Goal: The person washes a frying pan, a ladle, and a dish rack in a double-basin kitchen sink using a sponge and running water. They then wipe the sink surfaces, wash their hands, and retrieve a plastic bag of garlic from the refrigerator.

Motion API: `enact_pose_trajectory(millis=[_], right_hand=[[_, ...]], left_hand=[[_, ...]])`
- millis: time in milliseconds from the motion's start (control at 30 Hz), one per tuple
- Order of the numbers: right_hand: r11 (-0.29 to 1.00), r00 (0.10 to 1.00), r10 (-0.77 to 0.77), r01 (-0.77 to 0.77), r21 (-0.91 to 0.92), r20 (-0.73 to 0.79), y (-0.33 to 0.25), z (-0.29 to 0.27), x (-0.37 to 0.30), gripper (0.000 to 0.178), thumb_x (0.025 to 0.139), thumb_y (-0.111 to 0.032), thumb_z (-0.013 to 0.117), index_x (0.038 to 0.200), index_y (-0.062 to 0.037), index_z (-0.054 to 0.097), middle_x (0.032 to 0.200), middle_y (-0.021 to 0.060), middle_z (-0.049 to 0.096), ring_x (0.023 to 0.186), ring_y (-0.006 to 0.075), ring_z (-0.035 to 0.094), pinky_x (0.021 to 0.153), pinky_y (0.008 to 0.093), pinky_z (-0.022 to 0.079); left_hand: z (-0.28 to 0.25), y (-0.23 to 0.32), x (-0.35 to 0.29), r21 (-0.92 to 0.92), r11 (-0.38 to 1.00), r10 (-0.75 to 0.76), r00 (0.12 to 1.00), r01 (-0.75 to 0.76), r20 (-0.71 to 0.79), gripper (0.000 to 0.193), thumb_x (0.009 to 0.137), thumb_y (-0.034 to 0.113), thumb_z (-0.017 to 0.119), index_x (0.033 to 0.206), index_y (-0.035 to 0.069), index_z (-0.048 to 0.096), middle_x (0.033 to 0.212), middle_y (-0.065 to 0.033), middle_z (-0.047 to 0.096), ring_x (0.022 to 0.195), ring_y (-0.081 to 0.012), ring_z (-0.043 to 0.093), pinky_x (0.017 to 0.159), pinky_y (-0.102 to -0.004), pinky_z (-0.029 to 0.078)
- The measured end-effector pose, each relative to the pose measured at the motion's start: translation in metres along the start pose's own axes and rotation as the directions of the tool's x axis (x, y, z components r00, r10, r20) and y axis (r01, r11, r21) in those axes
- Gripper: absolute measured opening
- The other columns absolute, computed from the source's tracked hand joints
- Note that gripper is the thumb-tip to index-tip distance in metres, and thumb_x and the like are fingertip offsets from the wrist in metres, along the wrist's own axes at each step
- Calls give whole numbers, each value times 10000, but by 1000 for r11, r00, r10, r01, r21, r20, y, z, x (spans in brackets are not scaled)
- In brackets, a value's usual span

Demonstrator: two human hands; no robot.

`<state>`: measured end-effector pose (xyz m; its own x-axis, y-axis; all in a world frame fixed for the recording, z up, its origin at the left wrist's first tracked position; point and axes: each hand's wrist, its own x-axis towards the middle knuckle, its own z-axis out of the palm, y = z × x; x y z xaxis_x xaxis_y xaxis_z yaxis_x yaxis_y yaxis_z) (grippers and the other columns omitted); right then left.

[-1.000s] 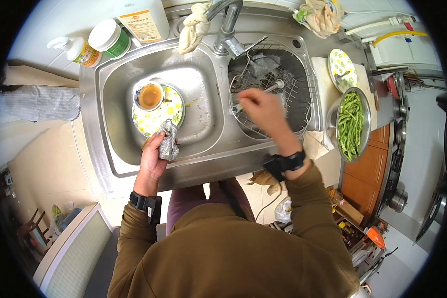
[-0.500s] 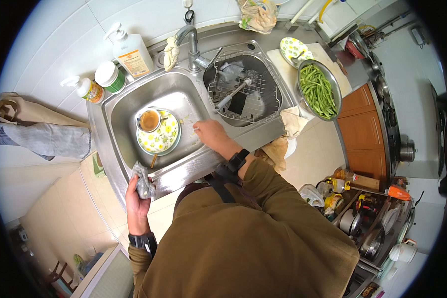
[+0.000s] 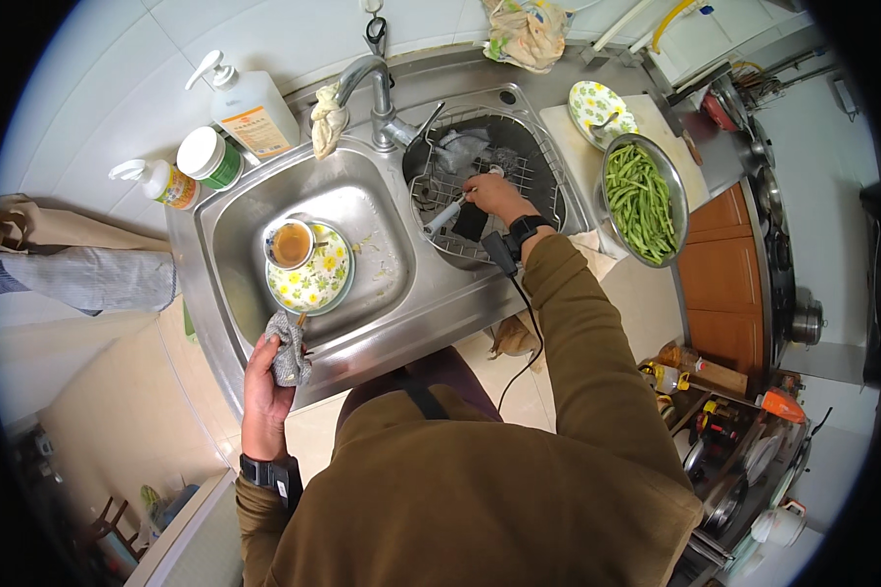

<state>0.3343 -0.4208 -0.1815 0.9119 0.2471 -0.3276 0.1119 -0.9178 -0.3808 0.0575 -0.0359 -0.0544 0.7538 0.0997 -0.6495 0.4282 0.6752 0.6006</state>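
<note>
My left hand [image 3: 262, 377] grips a crumpled grey cloth [image 3: 289, 347] at the front rim of the steel sink [image 3: 382, 323]. Just beyond it, in the left basin, lies a flowered plate [image 3: 318, 284] with a cup of brown liquid [image 3: 291, 245] on it. My right hand [image 3: 494, 194] reaches into the wire basket [image 3: 529, 161] in the right basin. Its fingers are curled on a white-handled utensil [image 3: 447, 212] that lies across the basket. A dark flat item sits under the wrist.
A faucet [image 3: 372, 83] with a rag draped on it stands between the basins. A pump bottle [image 3: 250, 108], a green-lidded jar [image 3: 208, 157] and a small bottle [image 3: 162, 181] line the back left. A steel bowl of green beans [image 3: 641, 201] and a flowered dish [image 3: 597, 108] stand to the right.
My right hand has gone from the left basin beside the plate over to the wire basket on the right. My left hand stays at the sink's front rim with the cloth.
</note>
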Motion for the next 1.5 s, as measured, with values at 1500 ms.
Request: enact_pose_trajectory(millis=[1500], right_hand=[[925, 937, -350, 341, 169, 23, -170, -29, -90, 225, 833, -227, 541, 948, -53, 625, 963, 153, 627, 894, 351, 583, 759, 448, 467]], left_hand=[[41, 59, 55, -257, 965, 50, 940, 41, 337, 402, 934, 257, 420, 1211, -30, 477, 1172, -173, 574, 1057, -322, 573, 918, -422, 461]])
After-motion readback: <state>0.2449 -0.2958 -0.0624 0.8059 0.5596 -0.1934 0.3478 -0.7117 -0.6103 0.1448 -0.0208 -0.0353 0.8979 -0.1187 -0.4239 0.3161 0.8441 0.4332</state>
